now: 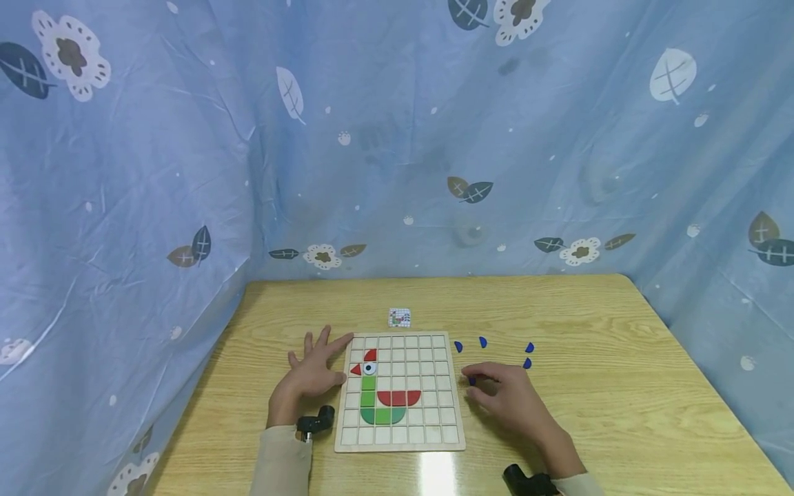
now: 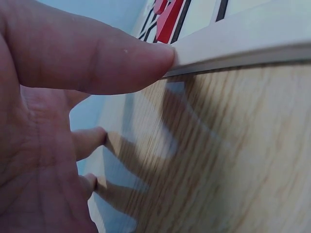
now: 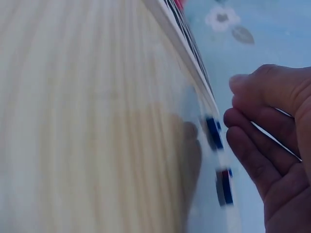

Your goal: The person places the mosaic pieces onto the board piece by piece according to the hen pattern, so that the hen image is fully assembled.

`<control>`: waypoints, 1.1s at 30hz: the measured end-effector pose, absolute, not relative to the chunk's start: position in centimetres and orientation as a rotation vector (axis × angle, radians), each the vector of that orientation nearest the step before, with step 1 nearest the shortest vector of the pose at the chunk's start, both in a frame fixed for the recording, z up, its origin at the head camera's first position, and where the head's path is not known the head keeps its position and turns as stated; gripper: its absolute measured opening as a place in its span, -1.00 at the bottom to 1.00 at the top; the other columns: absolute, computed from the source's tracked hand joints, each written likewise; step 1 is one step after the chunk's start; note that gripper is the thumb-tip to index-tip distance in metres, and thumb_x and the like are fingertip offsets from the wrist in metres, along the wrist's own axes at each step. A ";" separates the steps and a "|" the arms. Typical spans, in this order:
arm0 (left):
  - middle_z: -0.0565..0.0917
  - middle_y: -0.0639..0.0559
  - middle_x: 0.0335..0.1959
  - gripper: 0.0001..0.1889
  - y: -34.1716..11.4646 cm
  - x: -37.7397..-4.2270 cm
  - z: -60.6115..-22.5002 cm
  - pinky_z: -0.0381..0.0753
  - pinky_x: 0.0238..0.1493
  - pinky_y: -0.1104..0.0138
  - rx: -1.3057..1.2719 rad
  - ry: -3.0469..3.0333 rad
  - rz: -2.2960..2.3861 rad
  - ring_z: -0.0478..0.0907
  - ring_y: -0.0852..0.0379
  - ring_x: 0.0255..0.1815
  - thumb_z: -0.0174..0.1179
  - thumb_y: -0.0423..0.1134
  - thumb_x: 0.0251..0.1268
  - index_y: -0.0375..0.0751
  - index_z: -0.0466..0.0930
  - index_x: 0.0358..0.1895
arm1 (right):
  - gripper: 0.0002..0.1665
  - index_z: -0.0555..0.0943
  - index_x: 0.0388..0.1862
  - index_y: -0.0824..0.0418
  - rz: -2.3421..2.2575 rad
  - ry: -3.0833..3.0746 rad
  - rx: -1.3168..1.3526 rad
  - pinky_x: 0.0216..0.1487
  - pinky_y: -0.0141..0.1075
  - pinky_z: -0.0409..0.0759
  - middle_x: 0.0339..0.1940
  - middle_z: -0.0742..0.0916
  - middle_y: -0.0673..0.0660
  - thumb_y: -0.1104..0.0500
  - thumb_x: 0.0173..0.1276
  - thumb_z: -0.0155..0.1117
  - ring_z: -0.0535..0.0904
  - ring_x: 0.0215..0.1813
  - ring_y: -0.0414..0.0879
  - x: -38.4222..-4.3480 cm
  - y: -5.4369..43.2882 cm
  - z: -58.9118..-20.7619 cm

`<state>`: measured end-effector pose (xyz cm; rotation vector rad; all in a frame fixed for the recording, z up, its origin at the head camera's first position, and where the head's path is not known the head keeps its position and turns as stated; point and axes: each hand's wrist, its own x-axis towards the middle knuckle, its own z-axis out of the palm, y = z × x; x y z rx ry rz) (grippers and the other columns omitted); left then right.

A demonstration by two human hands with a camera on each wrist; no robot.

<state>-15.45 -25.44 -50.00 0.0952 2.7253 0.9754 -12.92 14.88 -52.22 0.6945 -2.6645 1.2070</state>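
Observation:
A square wooden grid board [image 1: 432, 441] lies on the table, with red and green pieces and an eye piece [image 1: 369, 368] set in a bird shape. At its left edge, my left hand [image 1: 313, 372] is spread; the thumb [image 2: 131, 65] touches the board's side. My right hand [image 1: 510, 399] is just off the board's right edge. Its thumb and index finger pinch a small blue half-round piece [image 1: 472, 380], which the fingers partly cover. In the right wrist view the fingers of the right hand [image 3: 272, 131] are drawn together and hide that piece.
Several blue half-round pieces lie right of the board, including one by its corner [image 1: 458, 346] and one farther right [image 1: 529, 347]. A small picture card [image 1: 400, 317] lies behind the board. A patterned blue curtain [image 1: 397, 138] closes the table's far side.

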 end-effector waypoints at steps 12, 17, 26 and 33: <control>-0.16 -0.37 0.84 -0.08 -25.4 -15.4 -50.1 -0.60 0.49 -0.65 0.096 2.731 0.982 -0.51 -0.59 0.78 0.39 -0.34 0.20 0.10 0.36 0.71 | -0.64 0.88 0.03 0.02 1.082 -2.731 0.586 0.19 -0.09 0.81 0.01 0.91 -0.13 0.28 0.27 0.66 0.86 0.13 -0.07 -11.8 17.6 -52.3; -0.15 -0.37 0.84 -0.08 -25.4 -15.5 -50.2 -0.61 0.49 -0.65 0.090 2.735 0.980 -0.51 -0.59 0.79 0.40 -0.35 0.20 0.10 0.37 0.71 | -0.62 0.86 0.07 0.11 1.055 -2.707 0.506 0.16 -0.07 0.82 0.01 0.91 -0.07 0.33 0.28 0.64 0.87 0.09 -0.03 -11.9 18.4 -52.1; -0.17 -0.34 0.85 -0.09 -25.4 -15.6 -50.3 -0.64 0.51 -0.63 0.072 2.728 0.965 -0.52 -0.56 0.79 0.39 -0.32 0.24 0.10 0.34 0.72 | -0.67 0.88 -0.02 0.06 1.168 -2.723 0.495 0.07 -0.27 0.83 -0.06 0.92 -0.11 0.34 0.26 0.65 0.87 0.03 -0.14 -10.7 19.6 -51.9; -0.15 -0.38 0.84 -0.09 -25.5 -15.5 -50.3 -0.60 0.48 -0.67 0.118 2.741 0.977 -0.50 -0.60 0.78 0.38 -0.34 0.22 0.07 0.35 0.71 | -0.65 0.87 0.01 0.11 1.154 -2.708 0.444 -0.01 -0.35 0.81 -0.06 0.92 -0.04 0.37 0.27 0.63 0.87 -0.02 -0.16 -11.0 20.3 -51.8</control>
